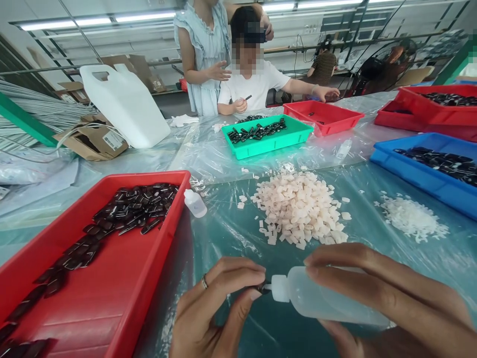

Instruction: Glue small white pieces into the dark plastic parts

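Between thumb and fingertips, my left hand (219, 303) pinches a small dark piece (264, 289), mostly hidden by the fingers. My right hand (387, 298) is wrapped round a translucent squeeze bottle (331, 298) lying on its side in the air. The bottle's narrow nozzle points left and meets the dark piece, or comes very near it. Just beyond the hands is a heap of small cream-white pieces (298, 204) on the plastic-covered table. Glossy black pieces (137, 206) lie in the red tray (85, 318) to the left.
A small white bottle (195, 203) stands beside the red tray. Farther off are a green tray (268, 144), another red tray (324, 119), a blue tray (421, 171) and a heap of white bits (413, 216). A white jug (126, 107) stands back left. Two people are across the table.
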Demonstrator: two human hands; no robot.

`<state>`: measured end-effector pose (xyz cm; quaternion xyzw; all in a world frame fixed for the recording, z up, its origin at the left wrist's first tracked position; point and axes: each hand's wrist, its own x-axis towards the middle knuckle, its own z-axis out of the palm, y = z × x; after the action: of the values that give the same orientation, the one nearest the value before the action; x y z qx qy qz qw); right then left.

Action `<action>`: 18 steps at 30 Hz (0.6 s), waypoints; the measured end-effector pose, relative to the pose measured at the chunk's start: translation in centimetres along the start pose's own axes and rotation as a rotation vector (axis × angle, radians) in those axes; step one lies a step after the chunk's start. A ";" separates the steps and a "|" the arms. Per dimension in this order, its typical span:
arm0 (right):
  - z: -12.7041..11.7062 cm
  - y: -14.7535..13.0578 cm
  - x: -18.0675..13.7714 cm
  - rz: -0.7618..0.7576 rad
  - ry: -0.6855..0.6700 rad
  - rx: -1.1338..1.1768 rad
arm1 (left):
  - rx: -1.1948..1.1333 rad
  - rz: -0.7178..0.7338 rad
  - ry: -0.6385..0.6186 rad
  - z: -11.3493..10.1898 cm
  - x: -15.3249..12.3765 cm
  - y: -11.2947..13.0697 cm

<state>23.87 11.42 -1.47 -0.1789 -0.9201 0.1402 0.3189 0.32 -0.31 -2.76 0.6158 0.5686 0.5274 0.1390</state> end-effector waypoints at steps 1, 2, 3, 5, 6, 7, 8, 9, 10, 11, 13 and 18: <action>0.0 0.1 0.0 -0.009 -0.003 -0.001 | 0.005 0.002 -0.004 0.0 0.0 0.0; 0.1 0.1 0.0 -0.011 -0.004 -0.002 | 0.009 0.002 -0.005 0.0 0.0 0.0; 0.1 0.1 0.1 -0.005 -0.005 -0.001 | 0.012 0.002 -0.003 0.0 0.0 0.0; 0.1 0.0 0.3 0.004 0.004 0.013 | 0.019 0.003 -0.006 0.0 0.0 0.0; 0.1 -0.1 0.4 0.003 0.015 0.018 | 0.023 0.000 -0.009 -0.1 0.0 0.0; 0.1 -0.2 0.5 -0.001 0.028 0.019 | 0.027 -0.001 -0.013 -0.1 0.0 0.0; 0.1 -0.2 0.6 -0.008 0.035 0.017 | 0.031 -0.003 -0.015 -0.1 0.0 -0.1; 0.1 -0.3 0.7 -0.014 0.040 0.011 | 0.036 -0.004 -0.019 -0.1 0.0 -0.1; 0.0 -0.4 0.8 -0.012 0.044 0.001 | 0.042 -0.001 -0.023 -0.2 0.0 -0.1; 0.0 -0.4 0.8 -0.004 0.044 -0.007 | 0.048 0.004 -0.024 -0.2 0.0 -0.1; -0.1 -0.4 0.8 0.002 0.044 -0.010 | 0.058 0.014 -0.025 -0.2 0.0 -0.1; 0.1 -0.6 1.0 -0.006 0.031 0.017 | 0.055 -0.021 -0.009 -0.1 -0.1 0.1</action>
<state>22.86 11.26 -0.77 -0.1755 -0.9144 0.1445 0.3349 0.30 -0.49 -2.72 0.6157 0.5887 0.5073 0.1304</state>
